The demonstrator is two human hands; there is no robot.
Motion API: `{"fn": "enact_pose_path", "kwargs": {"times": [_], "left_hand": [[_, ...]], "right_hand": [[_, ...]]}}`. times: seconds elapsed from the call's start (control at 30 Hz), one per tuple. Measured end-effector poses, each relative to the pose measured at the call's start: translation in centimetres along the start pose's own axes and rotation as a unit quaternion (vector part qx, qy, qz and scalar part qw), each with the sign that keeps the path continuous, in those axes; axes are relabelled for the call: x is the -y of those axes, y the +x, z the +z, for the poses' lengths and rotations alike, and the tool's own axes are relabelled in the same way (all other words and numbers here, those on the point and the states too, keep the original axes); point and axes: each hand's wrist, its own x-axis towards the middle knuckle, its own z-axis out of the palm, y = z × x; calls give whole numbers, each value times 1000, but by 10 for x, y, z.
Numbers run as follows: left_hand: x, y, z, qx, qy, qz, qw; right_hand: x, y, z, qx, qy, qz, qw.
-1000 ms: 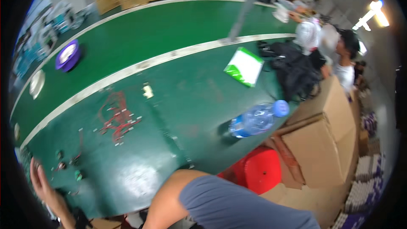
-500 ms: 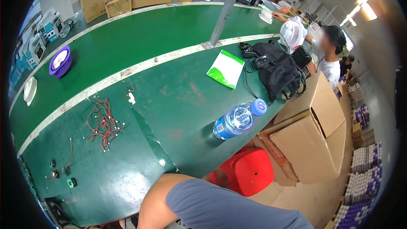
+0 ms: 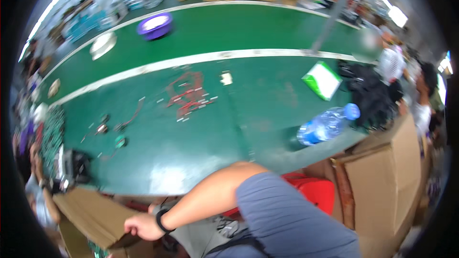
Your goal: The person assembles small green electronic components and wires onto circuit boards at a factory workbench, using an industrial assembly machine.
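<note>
One head-worn fisheye view, looking steeply down and forward over the green workbench (image 3: 201, 157), its edges bowing toward the rim; the person's own arm (image 3: 210, 200) fills the near lower edge.

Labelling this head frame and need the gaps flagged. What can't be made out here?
- Right hand: it grips the cardboard flap; fingers curl behind the edge, hidden.
- Left hand: not in view.
- Under the flap: covered by the cardboard.
- Red wires and small parts on the green table: too small and motion-blurred to identify.
- Person at the right rim: hands hidden, fisheye rim cuts them off.
</note>
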Motion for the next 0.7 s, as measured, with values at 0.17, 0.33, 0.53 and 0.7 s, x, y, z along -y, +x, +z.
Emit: {"fn": "enact_pose_path", "kwargs": {"times": [0.17, 0.33, 0.53, 0.7], "left_hand": [[42, -34, 24, 126, -115, -123, 978], [61, -72, 14, 149, -64, -76, 984], [87, -93, 36, 76, -117, -144, 980], [116, -104, 46, 62, -140, -205, 967]], "right_hand": [[41, -49, -37, 158, -14, -17, 987], [39, -69, -17, 309, 137, 67, 939], [19, -87, -5, 316, 277, 168, 892], [18, -94, -6, 306, 215, 203, 905]]}}
